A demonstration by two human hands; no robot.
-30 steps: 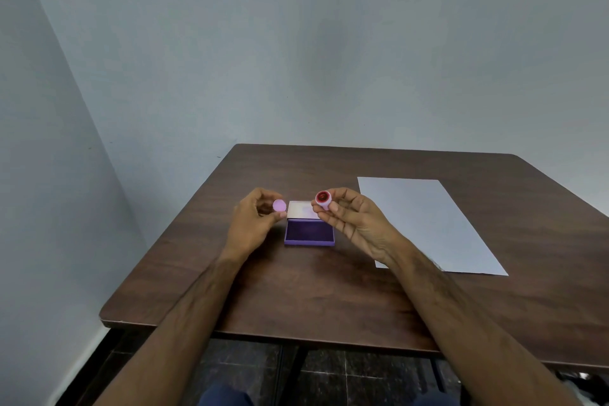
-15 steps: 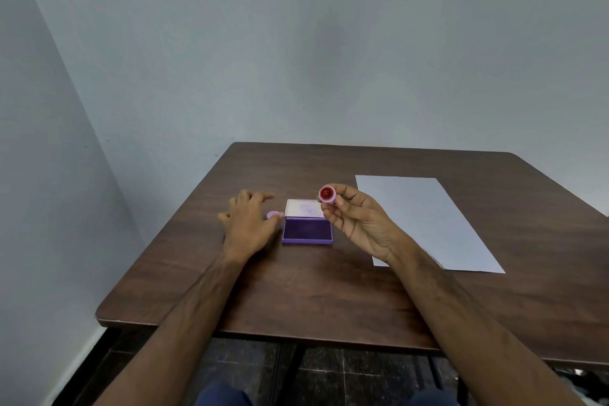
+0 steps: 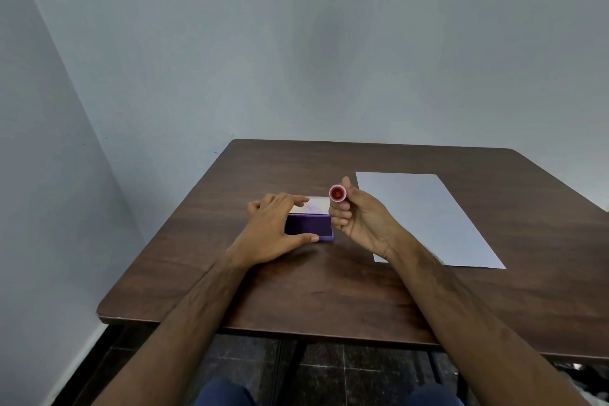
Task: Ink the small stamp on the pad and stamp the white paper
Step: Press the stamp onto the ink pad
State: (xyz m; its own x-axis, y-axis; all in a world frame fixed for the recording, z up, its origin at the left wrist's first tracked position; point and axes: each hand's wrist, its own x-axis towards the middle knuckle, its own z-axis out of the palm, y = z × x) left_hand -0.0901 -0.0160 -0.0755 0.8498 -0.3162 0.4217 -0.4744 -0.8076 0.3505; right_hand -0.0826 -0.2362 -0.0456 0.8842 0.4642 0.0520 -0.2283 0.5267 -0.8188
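Head view: right hand (image 3: 362,217) pinches small stamp (image 3: 337,193), red face up, not inked yet. Left hand (image 3: 275,227) splayed, steadying open purple ink pad (image 3: 324,227); blank white paper (image 3: 425,217) at 3 o'clock.

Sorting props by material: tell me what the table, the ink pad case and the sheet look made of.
Table: wood or wood-look laminate, dark brown with grain streaks, satin sheen; which one is unclear.
Ink pad case: probably plastic, smooth solid purple; the pad inside looks dark and matte.
Sheet: paper, thin, flat, matte white.
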